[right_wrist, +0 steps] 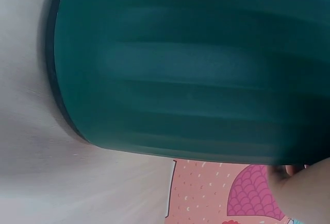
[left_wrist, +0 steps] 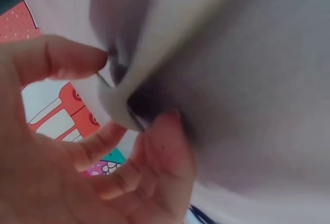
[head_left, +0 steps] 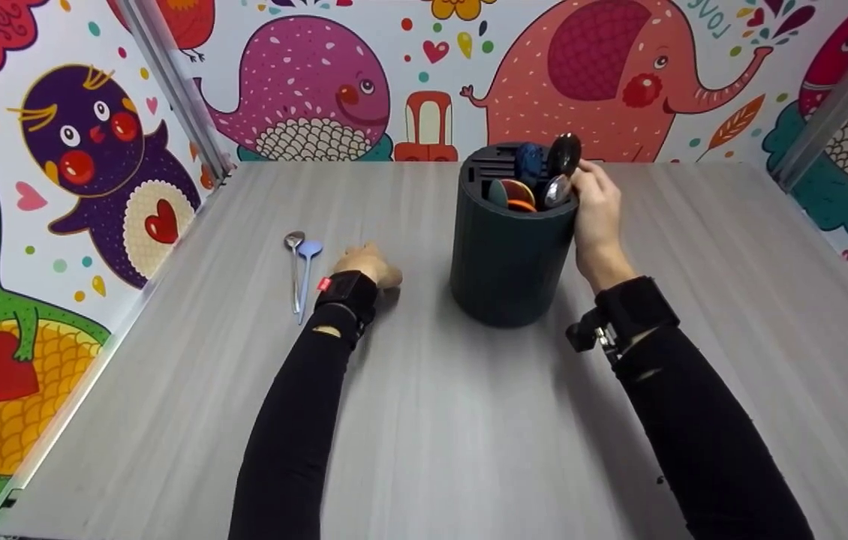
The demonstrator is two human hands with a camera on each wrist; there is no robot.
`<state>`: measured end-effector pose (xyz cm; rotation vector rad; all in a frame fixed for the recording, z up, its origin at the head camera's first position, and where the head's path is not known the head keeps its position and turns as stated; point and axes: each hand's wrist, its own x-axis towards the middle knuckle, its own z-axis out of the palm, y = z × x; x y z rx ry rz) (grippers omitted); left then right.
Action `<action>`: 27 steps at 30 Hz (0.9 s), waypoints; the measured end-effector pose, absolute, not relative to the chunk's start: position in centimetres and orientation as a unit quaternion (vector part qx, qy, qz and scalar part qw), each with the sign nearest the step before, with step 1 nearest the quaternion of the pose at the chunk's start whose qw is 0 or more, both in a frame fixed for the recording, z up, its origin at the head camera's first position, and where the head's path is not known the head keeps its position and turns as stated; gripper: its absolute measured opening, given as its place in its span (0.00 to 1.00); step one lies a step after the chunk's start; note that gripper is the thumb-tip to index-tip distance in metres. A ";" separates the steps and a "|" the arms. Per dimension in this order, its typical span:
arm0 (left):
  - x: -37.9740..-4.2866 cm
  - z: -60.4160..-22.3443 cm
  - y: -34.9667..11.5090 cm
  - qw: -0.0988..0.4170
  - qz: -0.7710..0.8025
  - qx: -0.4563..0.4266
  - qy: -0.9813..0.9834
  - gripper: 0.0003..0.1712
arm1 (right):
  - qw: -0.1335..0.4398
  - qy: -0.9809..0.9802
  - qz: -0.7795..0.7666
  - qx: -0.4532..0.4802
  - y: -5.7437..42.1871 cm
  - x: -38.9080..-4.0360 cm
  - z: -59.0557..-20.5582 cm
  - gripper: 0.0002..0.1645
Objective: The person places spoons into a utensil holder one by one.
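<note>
In the head view, a dark green utensil holder stands upright with several utensils in its slotted top. A black spoon and a shiny metal one rise near its right rim. My right hand grips the holder's right side near that rim; the right wrist view shows the holder's ribbed wall. My left hand is low over the table, left of the holder. Its thumb and fingers pinch a pale, blurred spoon, which the head view hides.
Left of my left hand, a metal spoon and a light blue spoon lie side by side on the grey table. Printed cartoon walls with metal posts close off the back and sides.
</note>
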<state>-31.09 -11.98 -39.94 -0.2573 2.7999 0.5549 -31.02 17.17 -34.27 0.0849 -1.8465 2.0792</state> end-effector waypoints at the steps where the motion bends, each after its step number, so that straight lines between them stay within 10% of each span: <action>1: -31.1 -40.0 -12.0 0.139 0.189 -0.089 0.968 0.45 | 0.178 -0.654 0.734 0.029 17.2 -31.0 -34.3 0.10; 16: -31.6 -39.7 -11.8 0.180 0.206 -0.047 0.961 0.48 | 0.186 -0.637 0.748 0.021 17.2 -31.2 -34.5 0.10; 27: -32.6 -39.6 -11.4 0.117 0.251 0.002 0.961 0.29 | 0.188 -0.648 0.738 0.024 17.2 -31.2 -34.5 0.11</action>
